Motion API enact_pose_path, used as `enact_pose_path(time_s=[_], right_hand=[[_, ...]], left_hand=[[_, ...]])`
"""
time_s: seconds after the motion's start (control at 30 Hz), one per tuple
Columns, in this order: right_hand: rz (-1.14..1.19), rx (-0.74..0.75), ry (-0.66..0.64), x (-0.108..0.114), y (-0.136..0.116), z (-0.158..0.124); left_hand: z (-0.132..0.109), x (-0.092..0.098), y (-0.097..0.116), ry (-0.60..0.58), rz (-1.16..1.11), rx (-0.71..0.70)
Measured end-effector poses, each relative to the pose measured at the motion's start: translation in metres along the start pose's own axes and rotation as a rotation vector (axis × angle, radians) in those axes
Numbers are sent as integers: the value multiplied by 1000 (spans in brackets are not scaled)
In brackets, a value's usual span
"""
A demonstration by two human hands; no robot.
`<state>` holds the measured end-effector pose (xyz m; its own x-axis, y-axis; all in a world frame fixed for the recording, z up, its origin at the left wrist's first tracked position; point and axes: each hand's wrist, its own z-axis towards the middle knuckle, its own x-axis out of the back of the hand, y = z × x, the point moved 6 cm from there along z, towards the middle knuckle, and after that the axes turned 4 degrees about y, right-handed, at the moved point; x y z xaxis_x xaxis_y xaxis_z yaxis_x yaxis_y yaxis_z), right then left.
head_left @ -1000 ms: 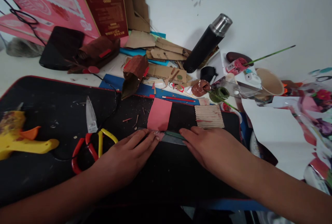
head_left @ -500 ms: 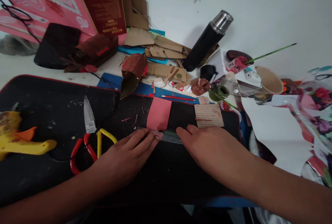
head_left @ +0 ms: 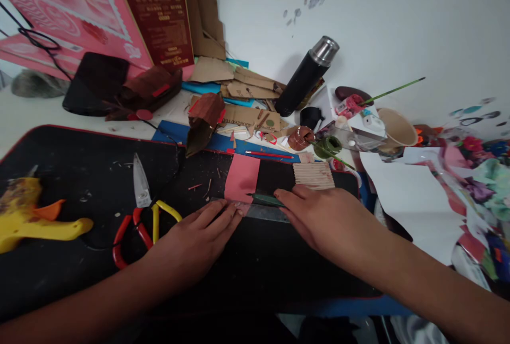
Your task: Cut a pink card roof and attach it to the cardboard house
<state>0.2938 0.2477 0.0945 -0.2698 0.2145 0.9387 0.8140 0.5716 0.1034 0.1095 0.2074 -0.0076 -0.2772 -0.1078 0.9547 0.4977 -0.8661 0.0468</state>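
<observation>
A pink piece of paper (head_left: pixel 241 176) lies on the black mat, with a clear ruler (head_left: pixel 268 213) across its near edge. My left hand (head_left: pixel 199 232) presses down on the ruler and paper, fingers stretched out and lying flat. My right hand (head_left: pixel 321 221) is closed on a slim green pointed tool (head_left: pixel 268 200); I cannot tell whether it is a pen or a craft knife. Its dark tip points left and lies over the paper, just beyond the ruler. A piece of corrugated cardboard (head_left: pixel 314 175) lies just beyond my right hand.
Scissors (head_left: pixel 142 184) with red and yellow handles lie left of my left hand, beside a yellow glue gun (head_left: pixel 43 221). Along the back are a red pencil (head_left: pixel 269 154), cardboard scraps (head_left: pixel 247 115), paint jars (head_left: pixel 327 145) and a black thermos (head_left: pixel 298 82). White paper (head_left: pixel 410 195) lies right.
The green tool has moved left, so its tip is now over the pink paper; more of it shows. My left hand stays on the ruler. The camera view has shifted slightly.
</observation>
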Motion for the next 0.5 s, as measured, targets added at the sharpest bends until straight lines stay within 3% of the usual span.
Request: enact_pose_path(time_s=[0.17,0.5], right_hand=[[69,-29,-39,-6,0,-4],[115,-13,12,-16,-2,0]], left_hand=[[0,0,0,17,-2,5],[0,1,-1,29,-6,6]])
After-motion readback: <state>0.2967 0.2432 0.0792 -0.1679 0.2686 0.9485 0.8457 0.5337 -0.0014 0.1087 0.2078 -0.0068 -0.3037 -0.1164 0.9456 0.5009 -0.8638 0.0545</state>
